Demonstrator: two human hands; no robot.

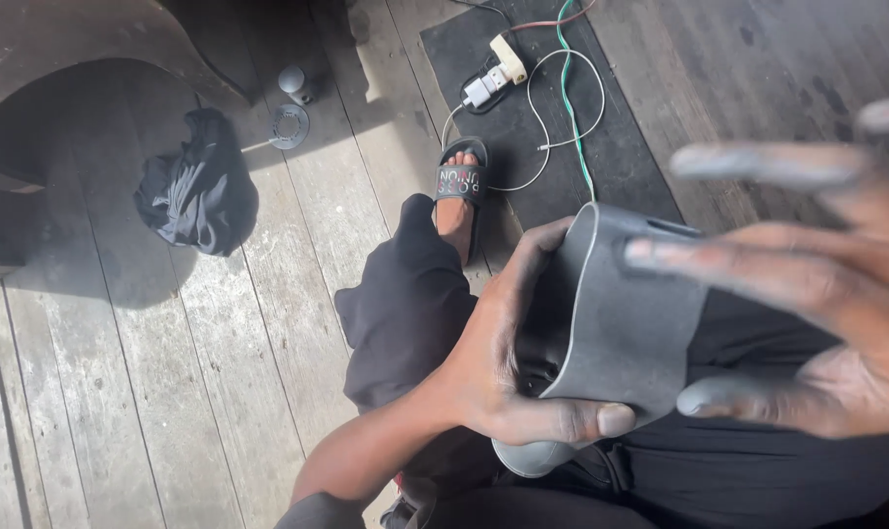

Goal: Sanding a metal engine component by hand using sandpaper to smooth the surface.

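Observation:
My left hand (508, 358) grips a grey curved piece of rubber-like sheet (621, 323) over my lap, thumb along its lower edge and fingers behind its left side. My right hand (816, 284) hovers close to the camera at the right, blurred, fingers spread and dusty, holding nothing; its fingertips overlap the sheet's upper right part. Whether they touch it I cannot tell. I sit in black trousers (405, 304), my foot in a black slide sandal (461, 181) on the plank floor.
A black mat (621, 147) lies on the wooden planks, with a white plug adapter (495, 73) and white and green cables (567, 108) on it. A crumpled black cloth (194, 186) lies at left beside a dark curved wooden structure (62, 59). A small round metal part (289, 125) rests nearby.

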